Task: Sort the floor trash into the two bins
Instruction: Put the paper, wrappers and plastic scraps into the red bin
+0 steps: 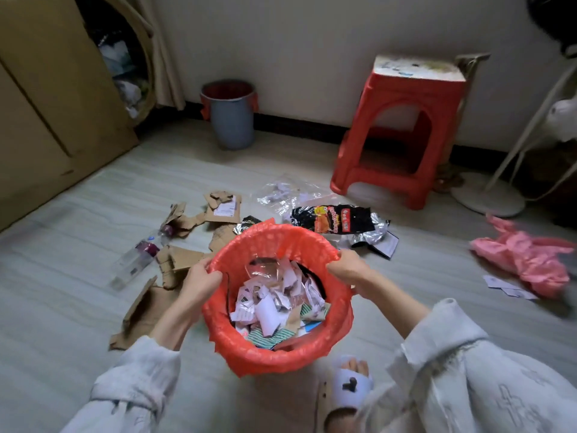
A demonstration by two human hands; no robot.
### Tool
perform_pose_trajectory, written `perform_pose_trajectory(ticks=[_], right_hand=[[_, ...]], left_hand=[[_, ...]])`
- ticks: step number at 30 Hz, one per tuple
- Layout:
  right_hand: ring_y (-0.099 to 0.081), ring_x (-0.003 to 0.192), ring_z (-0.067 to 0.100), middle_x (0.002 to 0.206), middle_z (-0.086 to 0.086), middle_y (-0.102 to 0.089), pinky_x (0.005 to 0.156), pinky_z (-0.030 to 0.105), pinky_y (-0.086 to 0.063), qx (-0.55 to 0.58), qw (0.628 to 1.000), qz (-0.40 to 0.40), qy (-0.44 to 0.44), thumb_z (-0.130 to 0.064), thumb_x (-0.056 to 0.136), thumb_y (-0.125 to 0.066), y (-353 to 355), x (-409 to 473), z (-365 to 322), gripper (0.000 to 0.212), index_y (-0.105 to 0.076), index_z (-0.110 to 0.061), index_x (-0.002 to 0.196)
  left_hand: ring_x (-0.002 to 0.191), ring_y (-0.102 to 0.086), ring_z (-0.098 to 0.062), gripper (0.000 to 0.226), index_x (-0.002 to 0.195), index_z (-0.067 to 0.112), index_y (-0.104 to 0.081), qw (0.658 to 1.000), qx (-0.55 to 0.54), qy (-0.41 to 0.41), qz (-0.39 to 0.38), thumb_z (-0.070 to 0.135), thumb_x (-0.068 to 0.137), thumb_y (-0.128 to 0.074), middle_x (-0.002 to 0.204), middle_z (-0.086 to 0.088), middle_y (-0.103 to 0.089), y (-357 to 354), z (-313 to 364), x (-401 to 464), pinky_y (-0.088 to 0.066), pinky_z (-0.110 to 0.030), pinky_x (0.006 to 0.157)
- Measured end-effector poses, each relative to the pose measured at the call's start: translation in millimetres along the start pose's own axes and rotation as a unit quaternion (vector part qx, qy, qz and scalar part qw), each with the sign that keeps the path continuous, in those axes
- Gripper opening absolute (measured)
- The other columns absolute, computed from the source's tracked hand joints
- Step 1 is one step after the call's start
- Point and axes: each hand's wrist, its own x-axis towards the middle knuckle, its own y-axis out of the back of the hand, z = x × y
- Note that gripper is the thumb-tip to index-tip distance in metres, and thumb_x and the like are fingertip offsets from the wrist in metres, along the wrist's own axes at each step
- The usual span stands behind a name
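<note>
**On the floor, mid-sort: bin gripped by both hands, most of the mess not yet picked up**

Over on the far left, big flat cardboard sheets (46,120) lean against the wall, out of the way. Next come the clear plastic bottles (137,257) lying on their sides on the floor (93,307), and the torn cardboard pieces (187,232) scattered just beside them, so this pile looks like the recyclable stuff waiting its turn.

The left hand (199,279) has its fingers curled over the left rim of the red-lined bin (274,357), pinching liner and rim together. My guess is that keeps the bag from slipping while the bin gets positioned. Inside are torn paper scraps (271,304) and a bit of clear film, so this one seems to be the paper bin. The right hand (346,267) grips the opposite rim the same way, fingers wrapped over the edge. Two hands on opposite sides makes sense for shifting it close to the trash.

Back by the wall stands the second bin (231,120), grey with a red liner, well apart from the mess. It'll probably need bringing closer.

Further right: crumpled clear plastic (281,195), a black snack wrapper (334,220) behind the held bin, a red stool (402,129), and a pink plastic bag (524,257) with a few paper bits (509,287) near it.
</note>
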Motion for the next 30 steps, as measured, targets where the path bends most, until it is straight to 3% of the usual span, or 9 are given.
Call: perform_pose_trajectory(ticks=[3, 6, 8, 11, 14, 15, 18, 25, 30], right_hand=[[-0.050, 0.072, 0.024, 0.077, 0.007, -0.049, 0.054, 0.022, -0.038, 0.032, 0.998, 0.061, -0.011, -0.009, 0.080, -0.041, 59.0, 3.9, 17.8, 0.008, -0.048, -0.012, 0.076], [-0.054, 0.084, 0.027, 0.089, 0.012, -0.056, 0.072, 0.034, -0.049, 0.062, 0.989, 0.128, -0.029, -0.013, 0.079, -0.046, 123.9, 2.9, 45.3, 0.013, -0.054, -0.010, 0.089], [-0.058, 0.092, 0.030, 0.093, 0.015, -0.059, 0.082, 0.040, -0.050, 0.062, 0.983, 0.164, -0.045, -0.015, 0.081, -0.048, 160.9, -3.6, 67.8, 0.019, -0.059, -0.005, 0.094], [-0.055, 0.080, 0.025, 0.075, 0.007, -0.053, 0.071, 0.034, -0.045, 0.094, 0.969, 0.220, -0.064, -0.013, 0.083, -0.049, 214.1, -11.7, 114.7, 0.010, -0.053, -0.012, 0.074], [-0.048, 0.063, 0.019, 0.065, 0.002, -0.048, 0.058, 0.027, -0.041, 0.124, 0.949, 0.267, -0.113, -0.014, 0.079, -0.052, 247.1, -6.5, 161.0, 0.018, -0.044, -0.016, 0.063], [-0.053, 0.068, 0.021, 0.071, 0.006, -0.055, 0.062, 0.028, -0.046, 0.126, 0.941, 0.283, -0.134, -0.020, 0.074, -0.054, 255.8, -1.0, 182.0, 0.008, -0.052, -0.014, 0.069], [-0.060, 0.101, 0.033, 0.107, 0.013, -0.066, 0.093, 0.042, -0.046, 0.138, 0.919, 0.311, -0.199, -0.034, 0.062, -0.054, 282.1, 16.3, 247.8, 0.047, -0.065, -0.010, 0.101], [-0.059, 0.106, 0.032, 0.117, 0.019, -0.061, 0.089, 0.036, -0.048, 0.177, 0.876, 0.337, -0.296, -0.034, 0.072, -0.061, 305.8, 8.1, 330.1, 0.054, -0.054, -0.003, 0.116], [-0.058, 0.107, 0.032, 0.117, 0.013, -0.063, 0.088, 0.032, -0.044, 0.130, 0.909, 0.303, -0.255, -0.040, 0.082, -0.057, 304.8, -11.4, 332.7, 0.042, -0.060, -0.014, 0.114]], left_hand=[[0.076, -0.064, -0.031, 0.028, 0.094, 0.018, -0.059, 0.997, -0.009, -0.029, -0.068, -0.004, 0.087, -0.042, 0.084, -0.011, -0.066, -44.6, 42.3, 3.6, -0.055, -0.043, 0.074], [0.072, -0.061, -0.025, 0.031, 0.112, 0.011, -0.060, 0.991, -0.038, -0.059, -0.110, -0.003, 0.088, -0.045, 0.089, -0.008, -0.067, -99.0, 80.3, 8.8, -0.052, -0.040, 0.073], [0.073, -0.060, -0.020, 0.029, 0.111, 0.013, -0.059, 0.987, -0.043, -0.076, -0.137, -0.001, 0.089, -0.047, 0.094, -0.005, -0.064, -135.2, 104.9, 3.5, -0.051, -0.036, 0.073], [0.059, -0.058, -0.010, 0.021, 0.101, 0.021, -0.056, 0.971, -0.054, -0.095, -0.212, 0.003, 0.091, -0.051, 0.076, 0.001, -0.064, -203.6, 137.3, -11.0, -0.046, -0.027, 0.059], [0.056, -0.057, -0.007, 0.024, 0.103, 0.022, -0.054, 0.956, -0.049, -0.074, -0.279, 0.004, 0.087, -0.053, 0.058, 0.007, -0.063, -263.2, 156.2, -25.2, -0.046, -0.025, 0.061], [0.059, -0.058, -0.009, 0.028, 0.109, 0.019, -0.055, 0.950, -0.038, -0.060, -0.304, 0.003, 0.086, -0.051, 0.060, 0.005, -0.064, -284.7, 160.5, -29.3, -0.047, -0.026, 0.064], [0.079, -0.058, -0.019, 0.045, 0.129, 0.012, -0.046, 0.932, -0.001, -0.027, -0.360, 0.000, 0.085, -0.047, 0.085, -0.007, -0.063, -345.9, 172.4, -37.5, -0.048, -0.030, 0.067], [0.092, -0.056, -0.024, 0.044, 0.132, 0.011, -0.042, 0.910, 0.058, -0.002, -0.411, 0.005, 0.089, -0.049, 0.094, -0.011, -0.060, -433.0, 179.1, -53.5, -0.047, -0.035, 0.072], [0.100, -0.054, -0.022, 0.045, 0.134, 0.015, -0.042, 0.895, 0.126, -0.041, -0.427, 0.009, 0.090, -0.049, 0.106, -0.010, -0.059, -439.4, 187.3, -56.4, -0.047, -0.037, 0.084]])
